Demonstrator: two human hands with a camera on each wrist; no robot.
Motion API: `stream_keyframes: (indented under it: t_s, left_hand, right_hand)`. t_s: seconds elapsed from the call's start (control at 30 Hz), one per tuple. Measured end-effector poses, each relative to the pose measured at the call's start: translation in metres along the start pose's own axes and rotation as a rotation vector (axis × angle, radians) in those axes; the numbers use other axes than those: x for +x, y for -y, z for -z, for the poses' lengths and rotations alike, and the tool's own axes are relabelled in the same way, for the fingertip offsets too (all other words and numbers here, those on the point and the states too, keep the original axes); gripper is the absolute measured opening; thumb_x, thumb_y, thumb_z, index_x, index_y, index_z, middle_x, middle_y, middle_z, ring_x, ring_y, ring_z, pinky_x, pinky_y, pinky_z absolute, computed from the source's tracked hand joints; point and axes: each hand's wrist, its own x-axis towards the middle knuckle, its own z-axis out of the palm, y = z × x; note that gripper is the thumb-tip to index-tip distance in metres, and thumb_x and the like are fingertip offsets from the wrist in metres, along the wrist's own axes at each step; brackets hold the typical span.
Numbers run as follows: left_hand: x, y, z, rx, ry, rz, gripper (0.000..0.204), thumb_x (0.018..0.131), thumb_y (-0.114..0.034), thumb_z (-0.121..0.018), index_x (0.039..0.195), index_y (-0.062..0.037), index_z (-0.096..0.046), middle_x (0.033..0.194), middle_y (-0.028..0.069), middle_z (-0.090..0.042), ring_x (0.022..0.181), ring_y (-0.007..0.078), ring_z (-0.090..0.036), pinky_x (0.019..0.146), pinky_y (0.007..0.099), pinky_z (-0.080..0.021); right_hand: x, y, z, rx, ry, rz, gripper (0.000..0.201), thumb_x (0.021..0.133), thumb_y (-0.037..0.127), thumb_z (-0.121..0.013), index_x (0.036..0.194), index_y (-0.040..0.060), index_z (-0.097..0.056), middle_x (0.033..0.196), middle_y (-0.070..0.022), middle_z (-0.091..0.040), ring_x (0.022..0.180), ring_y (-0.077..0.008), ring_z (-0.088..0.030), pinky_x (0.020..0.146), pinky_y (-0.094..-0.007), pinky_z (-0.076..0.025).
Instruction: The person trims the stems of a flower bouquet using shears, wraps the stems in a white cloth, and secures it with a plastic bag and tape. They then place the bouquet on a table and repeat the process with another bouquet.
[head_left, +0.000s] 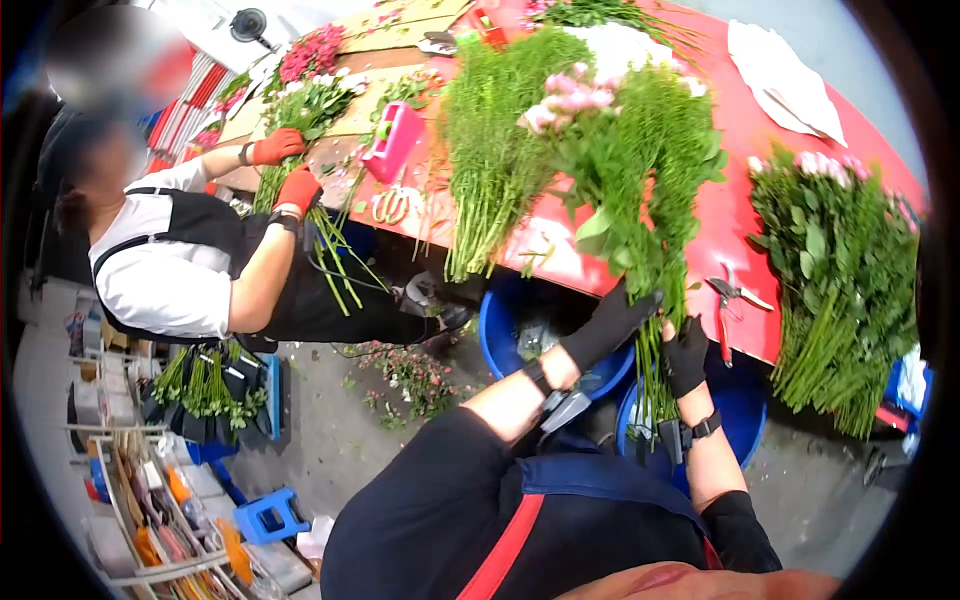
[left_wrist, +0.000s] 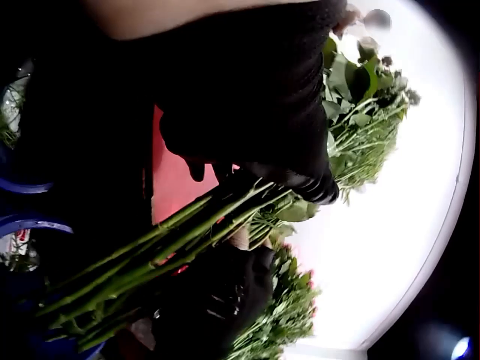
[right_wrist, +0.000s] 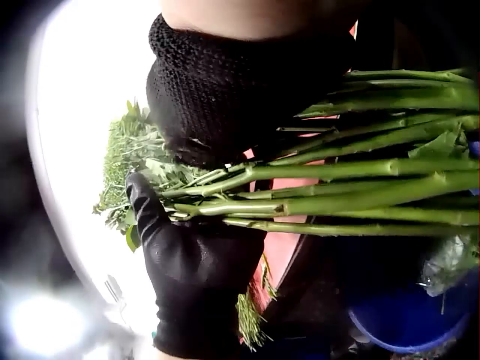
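Observation:
In the head view a bunch of flowers [head_left: 645, 190], with pale pink blooms, broad leaves and feathery greenery, lies over the table's near edge. Its bare green stems hang down past the edge. My black-gloved left hand [head_left: 612, 322] grips the stems from the left, its thumb laid along them in the right wrist view. Lower down on the right side, my right hand [head_left: 686, 360], gloved in black too, has its fingers curled round the stems [right_wrist: 360, 187]. Red-handled pruning shears [head_left: 728, 305] rest on the table just right of my right hand.
Feathery greenery [head_left: 490, 150] lies left of the bunch, and another pink-flowered bunch [head_left: 830, 280] at right. Blue buckets [head_left: 490, 335] stand below the red table's [head_left: 735, 180] edge. Across to the left, a person in red gloves [head_left: 275, 148] holds flowers near a pink box [head_left: 392, 142].

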Motion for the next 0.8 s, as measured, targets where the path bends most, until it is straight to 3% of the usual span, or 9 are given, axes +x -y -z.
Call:
stream_keyframes:
  t_s: [0.13,0.3,0.43,0.47,0.53,0.67,0.73,0.77,0.8]
  left_hand:
    - [-0.056,-0.012,-0.012,0.136,0.238,0.019,0.044,0.092,-0.026,-0.060,0.128,-0.0021,-0.050,0.121,0.0061,-0.058,0.109,0.0145,-0.052,0.097,0.0321,-0.041]
    - [-0.114,0.006,-0.028,0.236,0.331,0.140,0.061,0.081,-0.032,-0.072,0.131,-0.0037,-0.051,0.120,0.0080,-0.060,0.110,0.0195,-0.054,0.097,0.0358,-0.042]
    - [-0.129,-0.023,-0.026,0.366,0.353,-0.149,0.061,0.079,-0.036,-0.074,0.128,-0.0048,-0.055,0.125,0.0098,-0.060,0.113,0.0214,-0.056,0.099,0.0344,-0.041]
    - [-0.132,-0.075,-0.025,0.434,0.444,0.356,0.054,0.083,-0.030,-0.071,0.129,-0.0049,-0.054,0.125,0.0096,-0.060,0.113,0.0214,-0.056,0.101,0.0332,-0.040]
    - [-0.139,-0.047,-0.019,-0.390,0.410,0.460,0.047,0.088,-0.019,-0.064,0.131,-0.0044,-0.052,0.124,0.0095,-0.060,0.113,0.0207,-0.056,0.102,0.0327,-0.041]
    - [-0.131,0.035,-0.009,-0.666,0.299,0.419,0.043,0.087,-0.005,-0.061,0.129,-0.0018,-0.051,0.123,0.0093,-0.059,0.113,0.0199,-0.057,0.100,0.0361,-0.044]
    - [-0.141,0.025,-0.006,-0.542,0.229,0.271,0.041,0.086,-0.009,-0.063,0.126,-0.0038,-0.053,0.119,0.0070,-0.061,0.109,0.0177,-0.058,0.096,0.0357,-0.047]
    - [-0.146,0.020,-0.001,-0.506,0.204,0.259,0.042,0.086,-0.011,-0.065,0.126,-0.0045,-0.053,0.117,0.0065,-0.061,0.108,0.0170,-0.058,0.094,0.0354,-0.048]
    - [-0.150,0.016,0.004,-0.469,0.178,0.249,0.044,0.085,-0.013,-0.066,0.126,-0.0052,-0.053,0.115,0.0059,-0.061,0.106,0.0163,-0.058,0.093,0.0352,-0.048]
  right_hand:
    - [-0.056,0.030,0.024,0.321,0.082,-0.114,0.050,0.081,0.020,-0.069,0.121,-0.0012,-0.049,0.102,-0.0117,-0.061,0.093,-0.0205,-0.059,0.084,-0.0329,-0.047]
    - [-0.112,0.058,0.048,0.090,0.193,-0.028,0.063,0.065,0.015,-0.078,0.119,0.0004,-0.049,0.106,-0.0132,-0.061,0.097,-0.0237,-0.061,0.086,-0.0353,-0.048]
    - [-0.151,0.054,0.061,0.153,0.163,-0.022,0.059,0.064,0.010,-0.073,0.118,0.0011,-0.049,0.102,-0.0133,-0.061,0.091,-0.0253,-0.061,0.081,-0.0356,-0.048]
    - [-0.149,0.064,0.065,0.170,0.184,-0.019,0.059,0.064,0.010,-0.073,0.118,0.0010,-0.049,0.102,-0.0133,-0.061,0.090,-0.0252,-0.062,0.080,-0.0355,-0.049]
    - [-0.150,0.070,0.066,0.003,0.205,0.151,0.057,0.064,0.012,-0.074,0.116,0.0010,-0.051,0.101,-0.0136,-0.061,0.089,-0.0258,-0.062,0.079,-0.0360,-0.049]
    - [-0.139,0.064,0.065,0.010,0.430,0.067,0.053,0.065,0.021,-0.078,0.110,0.0020,-0.057,0.092,-0.0138,-0.063,0.090,-0.0294,-0.061,0.079,-0.0382,-0.048]
    - [-0.120,0.019,0.074,-0.158,0.683,0.266,0.062,0.060,0.035,-0.083,0.109,0.0034,-0.060,0.097,-0.0171,-0.061,0.090,-0.0361,-0.058,0.081,-0.0435,-0.046]
    - [-0.101,0.003,0.076,-0.125,0.826,0.125,0.059,0.060,0.036,-0.083,0.105,0.0029,-0.062,0.099,-0.0169,-0.061,0.093,-0.0350,-0.058,0.083,-0.0421,-0.046]
    - [-0.089,-0.012,0.078,0.044,0.645,-0.018,0.060,0.061,0.036,-0.083,0.105,0.0019,-0.062,0.102,-0.0169,-0.062,0.096,-0.0348,-0.059,0.086,-0.0414,-0.046]
